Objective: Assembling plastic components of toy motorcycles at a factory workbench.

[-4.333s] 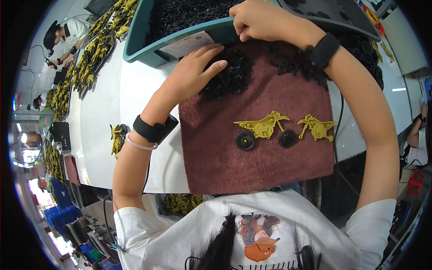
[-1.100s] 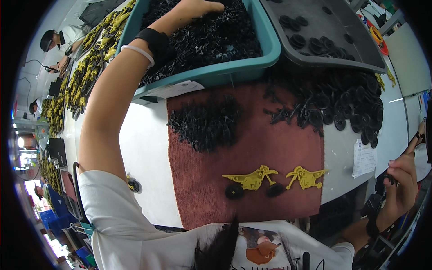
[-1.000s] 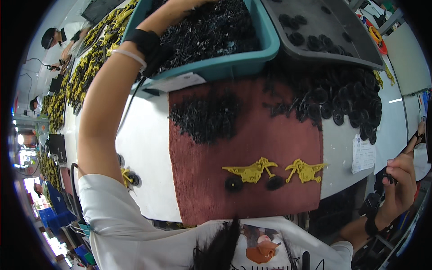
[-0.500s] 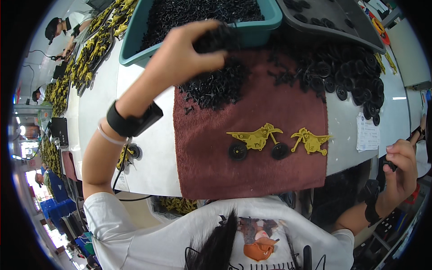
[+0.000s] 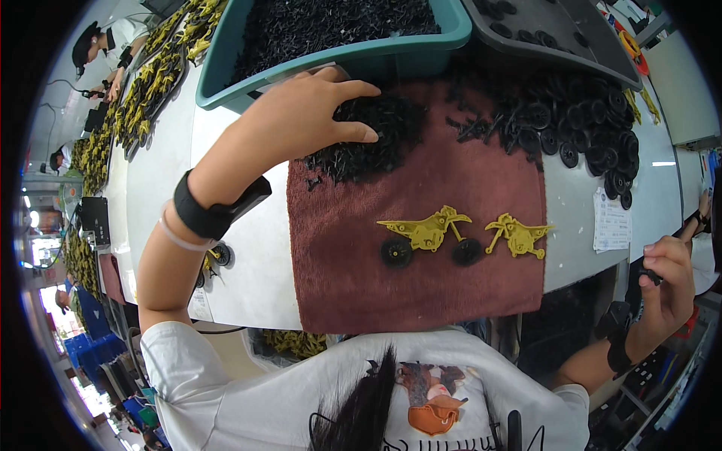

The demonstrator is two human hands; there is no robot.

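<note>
My left hand [image 5: 304, 113] is over a heap of small black plastic parts [image 5: 368, 139] on a towel. Its thumb and forefinger are spread, with nothing visible between them; the other fingertips are partly hidden. Off to the far right, my right hand [image 5: 669, 278] is raised and pinches a small black part [image 5: 651, 276]. Between my arms lies a yellow toy motorbike half [image 5: 429, 231], with a black wheel [image 5: 396, 252] at its left end and another wheel [image 5: 467, 252] at its right. A second yellow half [image 5: 519, 236], without wheels, lies to its right.
A teal bin [image 5: 338, 54] of small black parts stands behind the heap. Beside it is a grey tray [image 5: 556, 37] with wheels in it. Loose black wheels [image 5: 579, 128] cover the back right, by a paper slip [image 5: 612, 222]. The maroon towel [image 5: 346, 278] lies under the parts.
My left hand has come down from the bin's front edge to the heap and let go of a clump of black parts. My right hand has hardly moved.
</note>
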